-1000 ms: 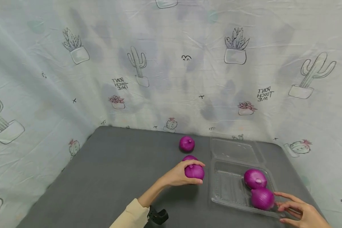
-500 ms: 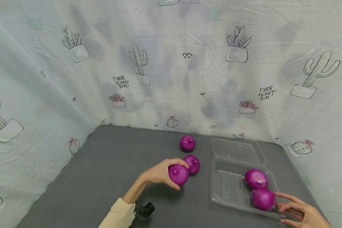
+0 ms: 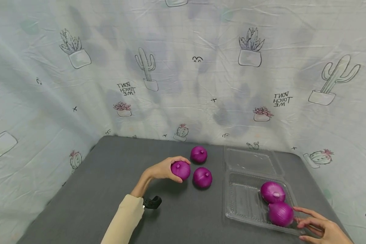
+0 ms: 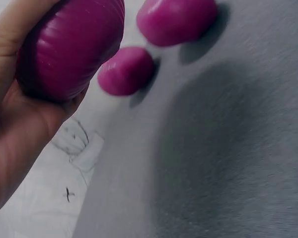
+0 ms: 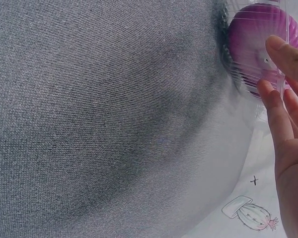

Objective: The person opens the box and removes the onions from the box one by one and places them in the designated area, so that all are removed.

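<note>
Purple held onion (image 3: 180, 170) is sitting in the curled left hand (image 3: 162, 170)

Just below the centre of the head view, the left hand is gripping the held onion, fingers curling over its far side and thumb bracing its near side. The onion's stem nub is facing the camera, and its ribbed, shiny skin is filling the upper left of the left wrist view. A cream sleeve (image 3: 124, 218) is running from the forearm to the bottom edge, with a black wrist device (image 3: 152, 202) jutting out beside it.

Just right of the grip, a front onion (image 3: 202, 178) is resting on the grey table (image 3: 134, 162); slightly above it in the frame, a back onion (image 3: 199, 155) is resting apart from it.

At the lower right, the right hand (image 3: 326, 227) is holding bent fingers at the corner of a clear plastic container (image 3: 244, 200); whether it is pinching the rim, I cannot tell. Inside, on the container's right side, an upper boxed onion (image 3: 272, 192) and a lower boxed onion (image 3: 281, 214) are touching. A clear lid (image 3: 250, 161) is lying folded back above them in the frame.

Across the upper frame, a pale cactus-print cloth (image 3: 170, 67) is hanging behind the table
</note>
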Action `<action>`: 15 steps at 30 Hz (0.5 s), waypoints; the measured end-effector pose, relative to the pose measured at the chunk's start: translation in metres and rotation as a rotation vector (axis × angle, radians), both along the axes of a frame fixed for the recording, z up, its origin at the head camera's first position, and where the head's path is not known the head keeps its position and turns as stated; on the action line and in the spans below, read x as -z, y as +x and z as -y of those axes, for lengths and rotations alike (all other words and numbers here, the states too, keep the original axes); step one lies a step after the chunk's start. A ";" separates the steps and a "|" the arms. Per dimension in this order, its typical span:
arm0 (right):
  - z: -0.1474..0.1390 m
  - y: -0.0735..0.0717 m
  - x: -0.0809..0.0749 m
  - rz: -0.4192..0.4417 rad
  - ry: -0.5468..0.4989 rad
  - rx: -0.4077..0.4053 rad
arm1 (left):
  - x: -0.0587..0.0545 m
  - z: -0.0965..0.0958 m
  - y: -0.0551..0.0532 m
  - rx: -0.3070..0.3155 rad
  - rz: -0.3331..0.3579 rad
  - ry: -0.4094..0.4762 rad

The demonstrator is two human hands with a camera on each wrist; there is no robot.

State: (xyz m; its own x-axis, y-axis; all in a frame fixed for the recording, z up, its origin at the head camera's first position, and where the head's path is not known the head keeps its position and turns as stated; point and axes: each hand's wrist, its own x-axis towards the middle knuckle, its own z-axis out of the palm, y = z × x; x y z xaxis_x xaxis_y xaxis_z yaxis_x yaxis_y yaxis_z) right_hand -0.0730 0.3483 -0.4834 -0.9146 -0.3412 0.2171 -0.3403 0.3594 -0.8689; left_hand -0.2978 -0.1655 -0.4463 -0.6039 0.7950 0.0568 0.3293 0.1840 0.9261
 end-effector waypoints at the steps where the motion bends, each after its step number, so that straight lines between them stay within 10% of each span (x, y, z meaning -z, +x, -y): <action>1: 0.000 0.000 0.000 -0.005 -0.010 -0.009 | 0.001 0.001 -0.004 -0.010 0.004 0.005; 15: -0.003 0.000 0.000 0.029 -0.055 -0.057 | 0.012 0.005 -0.058 -0.141 0.001 -0.005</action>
State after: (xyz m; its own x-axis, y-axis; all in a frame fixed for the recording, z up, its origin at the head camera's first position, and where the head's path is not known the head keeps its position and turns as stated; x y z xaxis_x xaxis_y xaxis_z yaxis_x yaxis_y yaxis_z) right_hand -0.0728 0.3517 -0.4836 -0.9001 -0.3814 0.2108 -0.3335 0.2917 -0.8965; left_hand -0.3557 -0.1710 -0.4588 -0.7099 0.7024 0.0525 0.2992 0.2332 0.9253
